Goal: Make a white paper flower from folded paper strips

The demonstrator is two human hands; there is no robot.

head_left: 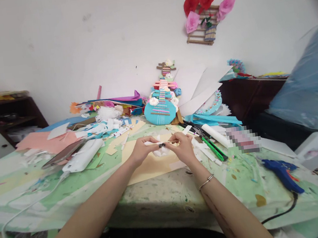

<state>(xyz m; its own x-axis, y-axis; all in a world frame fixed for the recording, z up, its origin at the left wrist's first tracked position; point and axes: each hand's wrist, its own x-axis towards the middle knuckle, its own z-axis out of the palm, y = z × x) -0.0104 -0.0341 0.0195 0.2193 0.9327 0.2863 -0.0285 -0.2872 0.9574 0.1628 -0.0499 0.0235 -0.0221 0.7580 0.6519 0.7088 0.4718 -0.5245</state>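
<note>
Over the middle of the table, my left hand (144, 150) and my right hand (182, 147) meet with thumbs and fingertips pinched together. Between them is a crumpled white paper piece (160, 151), petal-like at its edges, and both hands are closed on it. The two thumbs, with dark nails, nearly touch in front of the piece. Something thin and pale shows at the right fingertips, too small to name. Under the hands lies a cream paper sheet (144, 169). Beyond stands a blue guitar-shaped paper craft (160, 113) trimmed with flowers and sticks.
A blue glue gun (283, 173) lies at the right, its black cord running off the front edge. Nearer are a green cutter (213, 149) and a white roll (216, 136). A white power bank (84, 156) with a cable and heaped paper scraps (48, 140) occupy the left.
</note>
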